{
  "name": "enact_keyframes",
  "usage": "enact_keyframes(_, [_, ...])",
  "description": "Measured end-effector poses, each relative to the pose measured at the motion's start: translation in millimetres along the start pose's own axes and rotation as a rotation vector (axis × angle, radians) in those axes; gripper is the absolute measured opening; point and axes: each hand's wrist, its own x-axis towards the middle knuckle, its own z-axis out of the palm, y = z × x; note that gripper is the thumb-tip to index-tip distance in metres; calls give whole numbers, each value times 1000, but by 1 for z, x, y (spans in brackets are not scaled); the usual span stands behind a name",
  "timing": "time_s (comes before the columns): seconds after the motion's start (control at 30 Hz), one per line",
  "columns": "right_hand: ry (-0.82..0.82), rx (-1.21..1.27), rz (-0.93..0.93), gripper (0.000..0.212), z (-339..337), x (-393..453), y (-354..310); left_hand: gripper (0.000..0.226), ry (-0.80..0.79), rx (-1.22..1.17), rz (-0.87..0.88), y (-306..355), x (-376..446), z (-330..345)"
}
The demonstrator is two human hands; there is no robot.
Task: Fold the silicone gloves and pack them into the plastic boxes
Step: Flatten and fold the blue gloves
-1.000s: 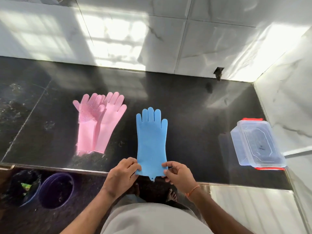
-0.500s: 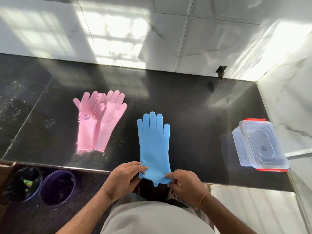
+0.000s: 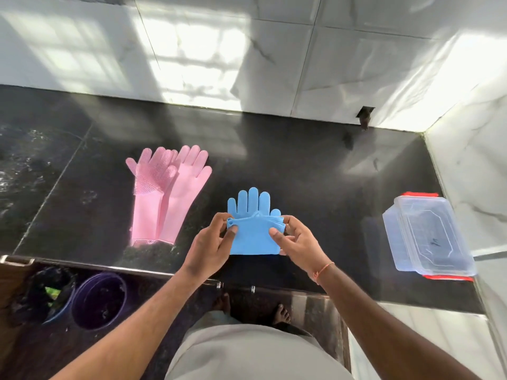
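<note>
Since the earlier frame, the cuff of the blue glove is brought from the near desk edge up over its palm. Fold edge is pinched by left hand and right hand at either corner; fingertips protrude beyond, far side. Pink gloves: flat, left. Plastic boxes: stacked, lidded, right, well apart. Risk, as judged: springy silicone may unfold if the pinch is released unpressed. Obscured: layer count at the fold; number of boxes in the stack.
</note>
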Motion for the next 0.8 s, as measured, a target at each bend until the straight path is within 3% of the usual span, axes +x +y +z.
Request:
enact_keyframes(0.17, [-125, -19, 88, 31, 3, 15, 4, 32, 71, 53, -105, -9, 23, 7])
enact_keyframes(0.37, [30, -223, 114, 22, 7, 38, 3, 39, 82, -67, -219, -11, 42, 9])
enact_keyframes(0.53, [138, -222, 137, 18, 9, 53, 6, 57, -33, -296, -302, -21, 40, 9])
enact_keyframes(0.63, [202, -194, 152, 13, 9, 61, 7, 66, -84, -212, -289, -27, 40, 9])
enact_keyframes(0.8, [266, -197, 173, 12, 12, 75, 7, 53, 25, 24, -288, -26, 46, 22])
